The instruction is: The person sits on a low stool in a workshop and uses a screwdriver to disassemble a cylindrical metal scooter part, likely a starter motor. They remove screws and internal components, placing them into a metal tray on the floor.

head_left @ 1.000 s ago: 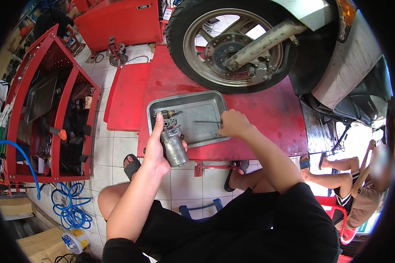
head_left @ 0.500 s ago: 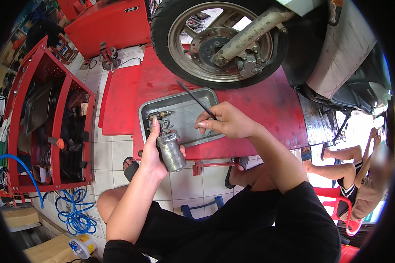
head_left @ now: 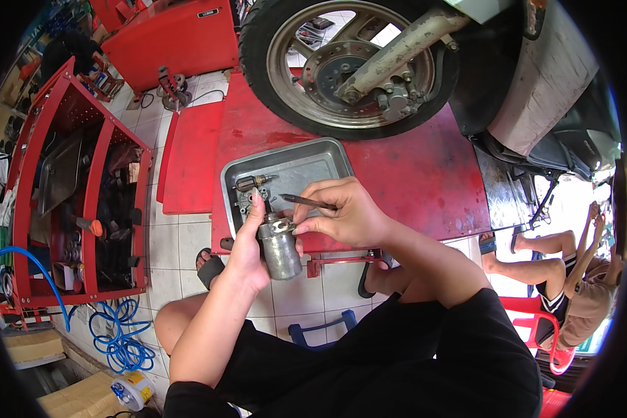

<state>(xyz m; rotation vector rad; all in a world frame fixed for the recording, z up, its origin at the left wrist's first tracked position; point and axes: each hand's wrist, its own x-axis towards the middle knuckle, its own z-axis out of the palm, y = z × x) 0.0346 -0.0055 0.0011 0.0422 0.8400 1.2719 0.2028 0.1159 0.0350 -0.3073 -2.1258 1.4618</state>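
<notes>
Just left of centre, the left hand [head_left: 246, 252] grips a dull silver metal cylinder [head_left: 283, 259]; the right hand [head_left: 350, 214] holds a slim dark rod [head_left: 308, 202], fingertips by the cylinder's upper end. A firm left grip should steady such fine work.

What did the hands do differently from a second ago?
The right hand, keeping its thin dark rod, moved left from over the tray to the upper end of the metal cylinder. Nothing was let go. The left hand still holds the cylinder; tray and wheel stayed put.
</notes>
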